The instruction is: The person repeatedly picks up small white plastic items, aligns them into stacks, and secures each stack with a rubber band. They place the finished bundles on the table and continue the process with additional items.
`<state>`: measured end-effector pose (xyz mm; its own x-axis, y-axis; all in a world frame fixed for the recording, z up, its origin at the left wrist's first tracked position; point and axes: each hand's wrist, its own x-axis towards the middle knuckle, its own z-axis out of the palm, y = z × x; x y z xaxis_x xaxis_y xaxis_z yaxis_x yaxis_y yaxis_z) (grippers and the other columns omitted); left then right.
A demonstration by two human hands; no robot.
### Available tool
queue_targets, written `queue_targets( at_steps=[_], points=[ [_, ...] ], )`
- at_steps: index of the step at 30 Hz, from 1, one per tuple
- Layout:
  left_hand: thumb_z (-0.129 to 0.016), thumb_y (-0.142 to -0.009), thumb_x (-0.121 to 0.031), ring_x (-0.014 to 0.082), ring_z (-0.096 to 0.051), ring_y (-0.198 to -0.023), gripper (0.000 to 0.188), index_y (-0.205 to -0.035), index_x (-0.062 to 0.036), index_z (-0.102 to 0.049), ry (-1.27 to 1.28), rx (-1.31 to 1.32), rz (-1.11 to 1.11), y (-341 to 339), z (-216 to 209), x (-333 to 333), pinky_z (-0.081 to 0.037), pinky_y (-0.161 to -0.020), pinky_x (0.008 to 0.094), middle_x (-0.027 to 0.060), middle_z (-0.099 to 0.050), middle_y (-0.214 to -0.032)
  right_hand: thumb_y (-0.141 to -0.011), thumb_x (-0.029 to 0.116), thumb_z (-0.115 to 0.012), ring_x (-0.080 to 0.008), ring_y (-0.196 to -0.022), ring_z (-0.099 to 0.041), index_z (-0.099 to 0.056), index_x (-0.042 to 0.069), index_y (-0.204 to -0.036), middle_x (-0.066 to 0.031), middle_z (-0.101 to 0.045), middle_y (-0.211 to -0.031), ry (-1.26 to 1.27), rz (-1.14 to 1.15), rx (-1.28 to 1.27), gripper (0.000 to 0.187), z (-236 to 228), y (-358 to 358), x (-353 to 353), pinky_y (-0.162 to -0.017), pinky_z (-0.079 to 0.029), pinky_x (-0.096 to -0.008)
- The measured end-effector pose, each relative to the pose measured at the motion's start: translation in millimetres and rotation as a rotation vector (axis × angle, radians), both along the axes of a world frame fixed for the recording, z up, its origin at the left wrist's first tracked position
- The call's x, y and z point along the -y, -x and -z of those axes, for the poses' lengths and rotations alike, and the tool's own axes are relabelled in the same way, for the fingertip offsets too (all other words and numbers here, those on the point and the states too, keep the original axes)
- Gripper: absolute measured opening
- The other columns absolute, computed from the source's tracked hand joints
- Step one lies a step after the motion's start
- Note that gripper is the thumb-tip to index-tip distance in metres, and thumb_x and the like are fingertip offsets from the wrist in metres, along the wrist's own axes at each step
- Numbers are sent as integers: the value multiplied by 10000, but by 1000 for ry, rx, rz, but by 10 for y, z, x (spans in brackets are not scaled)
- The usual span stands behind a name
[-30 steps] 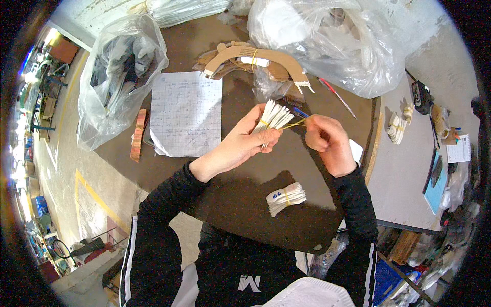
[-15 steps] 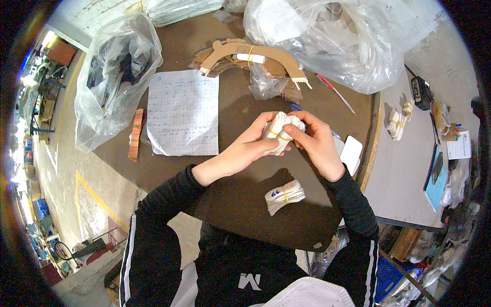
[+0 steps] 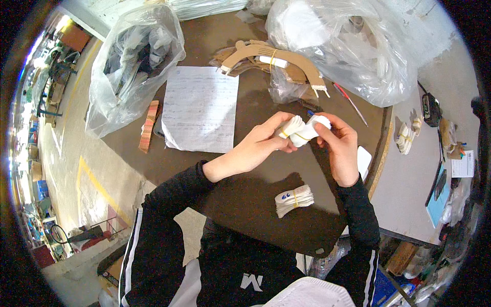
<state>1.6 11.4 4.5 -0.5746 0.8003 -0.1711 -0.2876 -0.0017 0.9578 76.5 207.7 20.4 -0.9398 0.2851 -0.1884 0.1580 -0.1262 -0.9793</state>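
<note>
My left hand [image 3: 263, 142] grips a small white cloth bundle [image 3: 292, 125] with a yellow rubber band round it. A second white banded bundle [image 3: 306, 136] is pinched between the thumb and fingers of my right hand [image 3: 338, 143]. The two bundles fan apart at the top and touch lower down, held above the brown table [image 3: 250, 176]. Below them on the tabletop lies another white bundle [image 3: 294, 200], with a yellow band and blue handwriting on one end.
A handwritten sheet [image 3: 200, 110] and striped strip [image 3: 149, 127] lie left. Plastic bags [image 3: 130, 66] stand at the back. Curved cardboard pieces [image 3: 276, 53] and a red pen [image 3: 350, 104] lie beyond my hands. On a grey table at right are more banded bundles [image 3: 404, 138].
The white cloth in my hands, pressed together before, has parted into two banded bundles, one in each hand. My right hand has drawn to the right, and the whole view has shifted slightly.
</note>
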Motion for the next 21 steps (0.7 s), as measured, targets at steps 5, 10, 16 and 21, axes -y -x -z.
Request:
queue_targets(
  at_steps=[5,10,16,21],
  points=[
    [-493,-878,5,240,-629,-951,435,-1300,-45,-397,82,-121,-60,19,0,54,-492,-850,341,110,-610,-1034,-880,95,-661,-55,-680,-505,-625,-30,-1126,-20,-635,-909,157,249,-129,279,4,68,-70,-603,-387,-204],
    [-554,-807,26,408,-539,-1083,499,-1282,-57,-428,336,-972,-211,103,95,84,-447,-937,441,205,-553,-1155,-904,105,-636,-55,-717,-492,-617,-22,-1142,-19,-623,-946,141,370,-213,271,-41,76,-151,-621,-376,-202],
    [-690,-778,-90,419,-484,-1159,667,-1371,-68,-385,420,-1083,-254,105,72,109,-401,-1001,472,210,-533,-1221,-890,83,-652,-58,-722,-491,-616,-22,-1134,-22,-615,-944,131,224,-195,268,-37,36,-1,-619,-373,-206],
    [-667,-874,-250,350,-495,-1210,575,-1357,-37,-439,342,-991,-425,77,-201,115,-405,-1023,428,175,-547,-1264,-895,61,-638,-74,-765,-516,-610,-11,-1112,-3,-596,-904,-104,230,-235,231,-69,-47,91,-665,-422,-218]
  ],
)
